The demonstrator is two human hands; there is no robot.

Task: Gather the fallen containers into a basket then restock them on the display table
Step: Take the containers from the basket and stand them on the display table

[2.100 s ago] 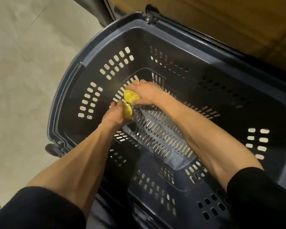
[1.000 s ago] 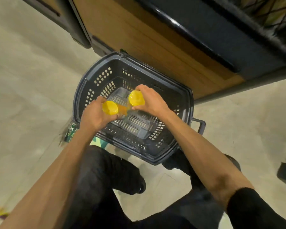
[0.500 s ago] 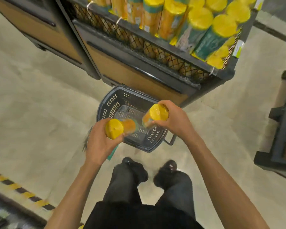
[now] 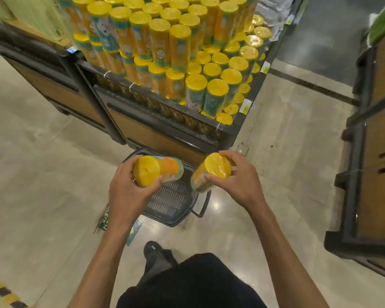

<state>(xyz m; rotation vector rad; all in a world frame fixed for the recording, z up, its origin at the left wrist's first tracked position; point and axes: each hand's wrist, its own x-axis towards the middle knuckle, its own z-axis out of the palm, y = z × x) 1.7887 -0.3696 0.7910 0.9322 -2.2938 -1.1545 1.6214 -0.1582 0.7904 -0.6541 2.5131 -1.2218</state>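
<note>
Pale polished floor point(image 4: 42, 174) runs under one dark-framed display table point(image 4: 165, 112) with wood-panelled fronts and a mesh rim. It is packed with yellow-lidded containers point(image 4: 176, 47), far too many to count exactly. They stand upright in several tiers, the tallest at the back left and the lowest along the right edge. Two more containers of the same kind are in the air in front of the table, one in each hand. The left hand point(image 4: 129, 192) grips the left container point(image 4: 158, 170) round its lidded end, fingers and thumb curled about it. This one lies roughly level, with its lid toward the camera. The right hand point(image 4: 240, 181) grips the right container point(image 4: 211, 172) the same way, tilted, with its lid up and to the right. Below and between the hands one dark basket point(image 4: 176, 222) sits on the floor against the table's base, and its slatted bottom shows in the gap. One black shoe point(image 4: 152, 248) stands near the basket. A second wooden unit point(image 4: 376, 152) stands well apart at the right.
</note>
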